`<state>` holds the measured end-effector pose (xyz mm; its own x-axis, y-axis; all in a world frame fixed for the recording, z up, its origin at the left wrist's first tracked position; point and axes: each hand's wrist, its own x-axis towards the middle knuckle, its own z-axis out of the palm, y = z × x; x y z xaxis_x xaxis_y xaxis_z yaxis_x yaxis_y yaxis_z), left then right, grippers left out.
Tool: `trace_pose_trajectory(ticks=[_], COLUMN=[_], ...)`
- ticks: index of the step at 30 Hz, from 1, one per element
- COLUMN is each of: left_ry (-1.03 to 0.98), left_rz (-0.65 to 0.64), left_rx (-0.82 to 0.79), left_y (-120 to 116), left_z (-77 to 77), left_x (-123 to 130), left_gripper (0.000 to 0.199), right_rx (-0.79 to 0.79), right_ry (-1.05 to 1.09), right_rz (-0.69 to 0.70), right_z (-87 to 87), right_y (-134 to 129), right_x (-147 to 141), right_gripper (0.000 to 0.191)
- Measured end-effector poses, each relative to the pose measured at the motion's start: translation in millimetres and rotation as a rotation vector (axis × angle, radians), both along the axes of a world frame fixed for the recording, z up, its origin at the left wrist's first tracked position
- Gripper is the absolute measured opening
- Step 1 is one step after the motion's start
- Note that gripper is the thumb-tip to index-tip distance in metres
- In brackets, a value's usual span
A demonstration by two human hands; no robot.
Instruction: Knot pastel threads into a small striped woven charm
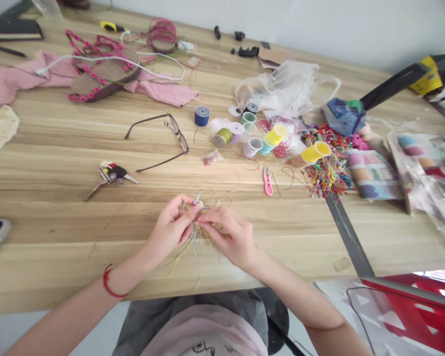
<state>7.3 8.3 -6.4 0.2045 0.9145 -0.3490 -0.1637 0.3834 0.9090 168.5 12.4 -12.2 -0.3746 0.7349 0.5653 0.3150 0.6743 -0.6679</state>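
While left hand (176,220) pinches one end and right hand (231,234) loose yellow strands (196,239), one small multicoloured braided-thread piece (198,199), just below frame centre, should handle light, limp, tangle-prone, best held where braided.

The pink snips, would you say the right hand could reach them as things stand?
Probably yes: only tabletop shows between the right hand and the snips, though that hand is pinching threads.
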Motion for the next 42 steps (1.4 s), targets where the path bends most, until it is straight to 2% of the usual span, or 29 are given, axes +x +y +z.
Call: trace_pose_trajectory(ticks=[4,18,25,31,42], left_ry=[0.02,0.028,0.03,0.052,0.054], left_rz=[0.009,0.018,0.014,-0.01,-0.021], left_rx=[-0.001,0.005,-0.002,-0.007,-0.005], left_y=[0.6,1.7,2.1,2.9,2.3], left_z=[-0.3,1.1,1.0,1.0,-1.9], left_x=[0.1,0.1,-0.3,-1.2,-1.6], left_gripper=[0.028,0.034,0.032,0.031,0.026], right_rx=[0.056,0.067,0.07,0.024,0.002], right_ry=[-0.016,0.013,-0.017,-0.048,-0.039], right_rz=[0.027,-0.007,0.004,0.057,0.013], right_z=[-1.0,2.3,3.5,2.1,2.4], right_y=[-0.1,1.4,2.2,2.6,2.4], right_x=[0.3,0.0,0.1,2.5,0.4], right_gripper=[0.014,0.024,0.021,0.025,0.014])
